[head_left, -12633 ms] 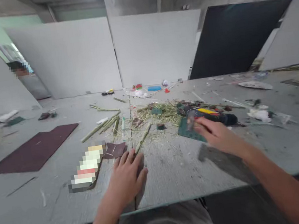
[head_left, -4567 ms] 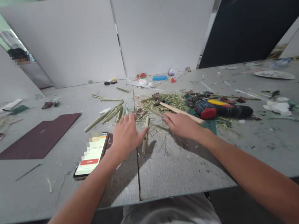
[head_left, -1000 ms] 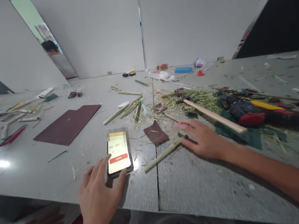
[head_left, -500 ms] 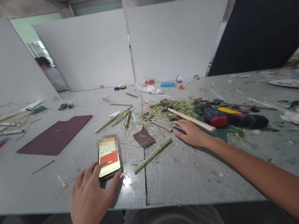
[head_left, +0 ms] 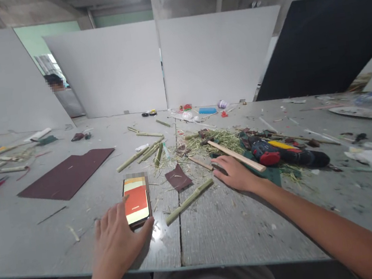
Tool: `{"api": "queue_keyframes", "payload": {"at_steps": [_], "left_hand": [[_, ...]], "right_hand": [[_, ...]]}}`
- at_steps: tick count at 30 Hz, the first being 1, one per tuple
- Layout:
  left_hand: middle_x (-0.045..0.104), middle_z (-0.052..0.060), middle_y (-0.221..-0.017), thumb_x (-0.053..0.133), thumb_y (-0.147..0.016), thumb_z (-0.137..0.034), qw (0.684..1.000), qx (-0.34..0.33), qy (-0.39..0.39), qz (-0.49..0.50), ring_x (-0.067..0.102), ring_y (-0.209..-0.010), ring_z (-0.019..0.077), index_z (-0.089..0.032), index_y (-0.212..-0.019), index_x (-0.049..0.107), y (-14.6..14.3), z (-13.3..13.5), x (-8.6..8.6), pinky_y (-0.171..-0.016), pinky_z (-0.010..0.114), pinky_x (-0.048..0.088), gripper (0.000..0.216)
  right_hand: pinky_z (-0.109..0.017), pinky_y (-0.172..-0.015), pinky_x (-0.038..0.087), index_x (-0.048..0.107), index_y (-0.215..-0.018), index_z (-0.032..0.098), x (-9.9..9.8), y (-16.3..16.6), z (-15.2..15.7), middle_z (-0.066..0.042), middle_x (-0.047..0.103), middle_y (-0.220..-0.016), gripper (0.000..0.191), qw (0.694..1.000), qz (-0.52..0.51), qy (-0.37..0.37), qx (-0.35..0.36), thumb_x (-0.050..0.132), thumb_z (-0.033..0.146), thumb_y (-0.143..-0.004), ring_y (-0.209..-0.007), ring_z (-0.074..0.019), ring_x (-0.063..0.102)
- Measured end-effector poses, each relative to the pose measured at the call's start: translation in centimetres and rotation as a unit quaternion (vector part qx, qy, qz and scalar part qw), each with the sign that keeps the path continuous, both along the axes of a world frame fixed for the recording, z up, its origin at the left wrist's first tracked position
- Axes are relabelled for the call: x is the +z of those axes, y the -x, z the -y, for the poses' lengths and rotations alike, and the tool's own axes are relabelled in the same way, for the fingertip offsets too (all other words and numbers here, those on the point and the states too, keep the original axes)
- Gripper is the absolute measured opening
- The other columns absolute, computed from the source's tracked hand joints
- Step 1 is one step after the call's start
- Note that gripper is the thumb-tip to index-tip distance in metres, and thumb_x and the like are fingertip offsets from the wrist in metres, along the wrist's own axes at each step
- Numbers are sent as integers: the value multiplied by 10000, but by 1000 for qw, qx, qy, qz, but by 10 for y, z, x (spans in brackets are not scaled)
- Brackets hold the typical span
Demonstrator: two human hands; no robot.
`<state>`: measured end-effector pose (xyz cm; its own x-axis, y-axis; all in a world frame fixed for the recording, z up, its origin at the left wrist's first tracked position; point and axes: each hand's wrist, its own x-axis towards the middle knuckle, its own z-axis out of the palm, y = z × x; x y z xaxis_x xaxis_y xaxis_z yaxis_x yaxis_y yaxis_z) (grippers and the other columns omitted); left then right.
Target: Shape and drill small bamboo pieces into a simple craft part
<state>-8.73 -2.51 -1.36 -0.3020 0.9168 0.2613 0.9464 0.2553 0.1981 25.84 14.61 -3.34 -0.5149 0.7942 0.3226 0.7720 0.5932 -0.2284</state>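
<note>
My left hand [head_left: 119, 233] grips the lower end of a smartphone [head_left: 136, 203], thumb at its right corner and fingers along its left side. A large red panel fills much of the lit screen. My right hand [head_left: 233, 172] rests palm down with its fingers spread, holding nothing. Its fingertips are at the end of a thin wooden strip [head_left: 200, 162]. Just beyond this hand lies a wooden-handled hammer [head_left: 238, 155]. Between my hands are a green bamboo stick [head_left: 190, 202] and a small brown sandpaper piece [head_left: 178, 177].
A power drill [head_left: 287, 153] lies to the right, next to heaped bamboo shavings [head_left: 220, 139]. More bamboo pieces [head_left: 141, 153] lie beyond the phone. A large brown sheet [head_left: 69, 173] is at left. White panels [head_left: 223, 57] stand behind the table; a person [head_left: 57, 83] shows through a gap.
My left index finger has moved off the screen to the phone's left edge. The red panel on the screen has grown upward. My right hand stays in place; the view tilted up slightly.
</note>
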Motion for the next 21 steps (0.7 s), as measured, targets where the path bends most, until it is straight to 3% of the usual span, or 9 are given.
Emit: {"api": "queue_keyframes", "payload": {"at_steps": [2,5,8,11,13,15,17,19,21], "left_hand": [[522,190,-1347,495,-843,-462,1000,11,-19,13,479,-1251,401,-127,-1443,348,9,-9,2,-1046,592,359,703],[458,218,-1415,457,-887,-373,992,19,-122,33,399,-1344,401,-126,-1439,343,14,-15,3,-1078,618,334,615],[448,160,-1455,455,-920,-398,978,-94,-173,69,384,-1384,330,-195,-1406,391,-5,-11,0,-1120,555,355,531],[493,74,-1459,442,-937,-440,961,-264,-39,67,408,-1388,287,-255,-1410,425,-40,-4,-4,-1128,504,395,508],[443,40,-1508,419,-941,-493,949,-310,43,31,337,-1433,311,-266,-1431,430,-58,-1,-7,-1174,563,309,540],[356,25,-1559,380,-952,-523,944,-323,61,10,262,-1466,313,-272,-1465,388,-61,-2,-6,-1198,592,227,572],[295,30,-1588,361,-966,-515,943,-331,38,11,226,-1482,280,-275,-1509,294,-44,-10,1,-1207,554,219,598],[332,64,-1572,397,-961,-509,945,-326,11,14,275,-1462,266,-241,-1520,252,-10,-30,16,-1190,498,267,637],[432,145,-1500,468,-930,-522,966,-254,-37,8,416,-1366,295,-133,-1484,310,32,-60,35,-1125,487,346,695]], "right_hand": [[-415,-1026,405,551,-1296,156,3,8,-1,-156,592,-1260,446,1000,0,-6,-2,483,401,-930,-1196,-278,530],[-399,-999,404,608,-1196,155,9,25,-4,-143,620,-1185,385,1000,10,-15,-9,505,405,-921,-1134,-275,548],[-366,-938,402,655,-974,168,14,38,-8,-122,656,-1023,223,999,24,-12,-31,504,323,-919,-1021,-258,575],[-333,-818,403,608,-918,163,17,37,-6,-123,660,-927,167,998,20,-9,-63,457,234,-922,-910,-243,593],[-307,-713,388,568,-959,160,16,26,-2,-111,664,-881,163,997,8,-2,-81,420,224,-934,-805,-220,602],[-287,-628,355,536,-982,167,15,12,1,-82,660,-811,159,995,-3,12,-97,397,232,-941,-699,-196,591],[-275,-586,328,522,-962,183,13,0,2,-51,642,-735,141,994,-15,38,-103,399,248,-937,-635,-183,571],[-269,-574,315,518,-924,195,11,-7,1,-37,629,-695,124,993,-28,61,-100,412,260,-926,-606,-176,554],[-269,-578,310,517,-912,200,11,-9,0,-43,638,-708,120,993,-36,69,-90,418,266,-920,-607,-175,546]]}}
